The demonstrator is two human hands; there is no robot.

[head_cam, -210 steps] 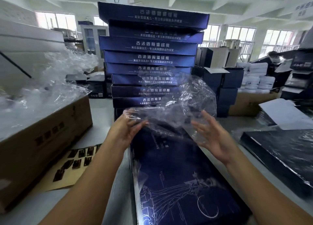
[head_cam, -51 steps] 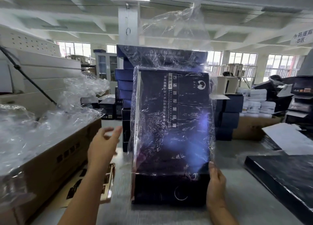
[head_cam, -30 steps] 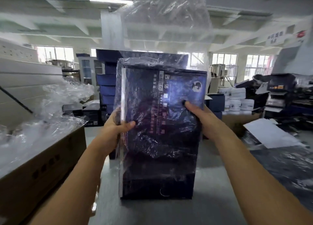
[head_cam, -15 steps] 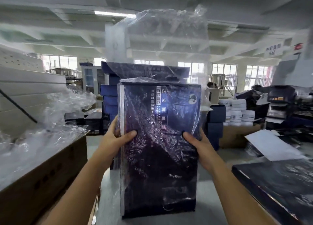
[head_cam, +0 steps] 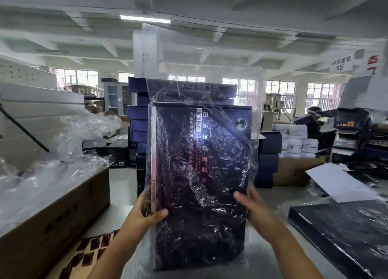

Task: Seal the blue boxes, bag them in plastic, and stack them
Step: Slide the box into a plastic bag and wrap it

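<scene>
The flat dark-blue rectangular box (head_cam: 201, 184), inside a clear crinkled plastic bag (head_cam: 210, 94), stands upright on the grey table (head_cam: 262, 264), long axis vertical. The left hand (head_cam: 144, 213) grips its left edge; the right hand (head_cam: 254, 209), blurred, clasps the right edge.

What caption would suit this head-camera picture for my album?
Two hands, left and right, hold an upright blue box inside a clear plastic bag.

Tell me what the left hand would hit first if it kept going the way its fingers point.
The left hand already grips the bagged blue box; its thumb points right across the front, so probably toward the right hand. Depth unclear.
</scene>
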